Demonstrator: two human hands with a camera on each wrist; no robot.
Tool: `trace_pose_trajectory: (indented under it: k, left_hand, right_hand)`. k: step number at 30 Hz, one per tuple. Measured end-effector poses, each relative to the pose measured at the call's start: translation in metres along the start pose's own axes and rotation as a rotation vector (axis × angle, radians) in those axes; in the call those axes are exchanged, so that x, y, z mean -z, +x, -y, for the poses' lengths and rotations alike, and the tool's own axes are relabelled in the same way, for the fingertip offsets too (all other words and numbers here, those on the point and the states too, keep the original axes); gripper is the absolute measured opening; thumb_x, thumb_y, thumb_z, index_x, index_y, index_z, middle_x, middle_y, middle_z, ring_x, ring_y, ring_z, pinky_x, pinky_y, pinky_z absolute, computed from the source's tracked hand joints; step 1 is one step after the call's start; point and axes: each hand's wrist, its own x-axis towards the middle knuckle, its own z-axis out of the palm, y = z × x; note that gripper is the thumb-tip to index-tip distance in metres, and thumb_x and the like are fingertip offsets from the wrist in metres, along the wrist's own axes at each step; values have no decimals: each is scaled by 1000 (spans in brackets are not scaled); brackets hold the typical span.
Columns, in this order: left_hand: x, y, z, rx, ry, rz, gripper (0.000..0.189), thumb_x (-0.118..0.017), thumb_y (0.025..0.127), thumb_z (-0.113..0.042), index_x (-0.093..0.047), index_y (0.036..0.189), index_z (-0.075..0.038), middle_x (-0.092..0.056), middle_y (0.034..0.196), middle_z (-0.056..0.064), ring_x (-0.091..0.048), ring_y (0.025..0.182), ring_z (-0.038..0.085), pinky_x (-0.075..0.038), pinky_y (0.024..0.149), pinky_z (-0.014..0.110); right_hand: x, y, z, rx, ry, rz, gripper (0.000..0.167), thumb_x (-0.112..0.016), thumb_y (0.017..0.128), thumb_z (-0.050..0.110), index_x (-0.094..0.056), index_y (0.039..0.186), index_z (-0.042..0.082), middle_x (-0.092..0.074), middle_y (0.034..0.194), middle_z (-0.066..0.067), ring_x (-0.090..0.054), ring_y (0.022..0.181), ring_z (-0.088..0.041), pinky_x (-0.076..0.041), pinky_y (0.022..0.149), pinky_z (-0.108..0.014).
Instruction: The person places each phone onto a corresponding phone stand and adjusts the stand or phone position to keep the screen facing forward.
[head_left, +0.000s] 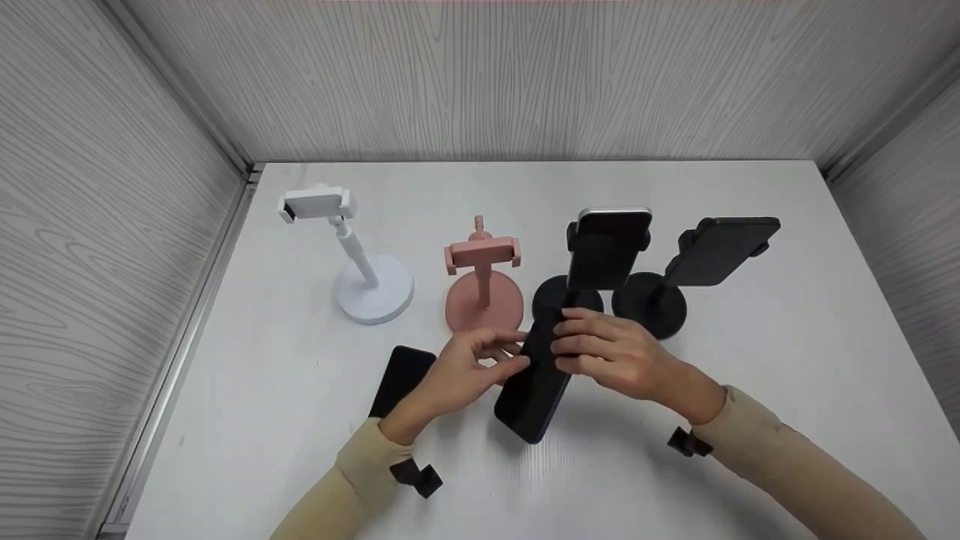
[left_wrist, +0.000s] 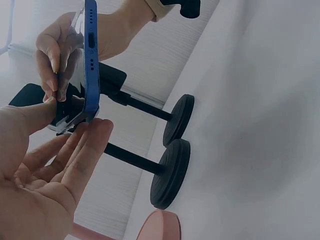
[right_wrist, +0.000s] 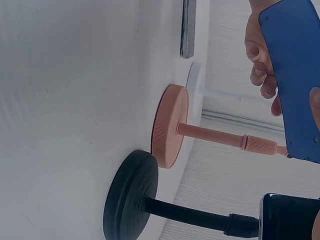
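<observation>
Both hands hold a phone with a dark screen (head_left: 534, 390) tilted above the table. Its blue back (right_wrist: 295, 75) faces the right wrist view, and its blue bottom edge (left_wrist: 91, 60) shows in the left wrist view. My left hand (head_left: 461, 375) pinches its left long edge, thumb on the screen side and fingers behind. My right hand (head_left: 626, 356) grips the upper right part, fingers over the screen and thumb on the back. Just beyond the hands stands a pink phone stand (head_left: 484, 300), its clamp facing forward. A black stand's round base (head_left: 551, 296) is partly hidden behind the held phone.
A white phone stand (head_left: 375, 292) is at the left. Two black stands at the right carry a silver-rimmed phone (head_left: 604, 251) and a dark phone (head_left: 724, 251). Another black phone (head_left: 401, 379) lies on the white table (head_left: 262, 375), partly covered by the left forearm. Wood-grain panels (head_left: 525, 82) enclose the table.
</observation>
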Motion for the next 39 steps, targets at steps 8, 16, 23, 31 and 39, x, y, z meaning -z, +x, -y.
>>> trace_pose_trajectory:
  k: [8, 16, 23, 31, 39]
  left_hand:
    - [2, 2, 0, 50, -59, 28, 35, -75, 99, -16, -70, 131, -1, -74, 117, 18, -74, 93, 9, -67, 73, 28]
    - [0, 2, 0, 59, -119, -16, 30, -74, 97, -7, -67, 123, 5, -73, 108, 10, -72, 85, 5, -66, 67, 25]
    - [-5, 0, 1, -9, -149, -70, 30, -74, 96, -4, -67, 123, 7, -72, 108, 11, -73, 84, 6, -66, 66, 25]
    - [-11, -2, 3, -89, -114, -158, 28, -75, 96, -5, -67, 121, 5, -72, 109, 24, -72, 83, 5, -66, 70, 25]
    - [-16, 1, 6, -115, -127, -255, 25, -76, 95, -4, -68, 117, 5, -71, 109, 23, -70, 80, 5, -66, 70, 23]
  right_hand:
    - [-2, 0, 0, 33, 5, 5, 18, -65, 101, -1, -78, 91, 4, -79, 97, -13, -77, 96, -29, -65, 95, -47]
    - [0, -3, 0, 39, -24, 14, 17, -65, 101, 0, -79, 93, 6, -80, 105, -13, -77, 103, -33, -63, 102, -45]
    - [3, -6, 3, -36, -122, 8, 21, -63, 102, -1, -81, 108, 7, -81, 115, -12, -76, 108, -32, -62, 103, -40]
    - [-1, -14, 13, -262, -49, -92, 23, -62, 104, -1, -77, 121, 1, -77, 128, -16, -68, 132, -27, -54, 115, -29]
    - [-10, -23, 26, -563, 268, -347, 31, -74, 92, -9, -70, 122, -15, -72, 134, -21, -70, 128, -21, -60, 104, -26]
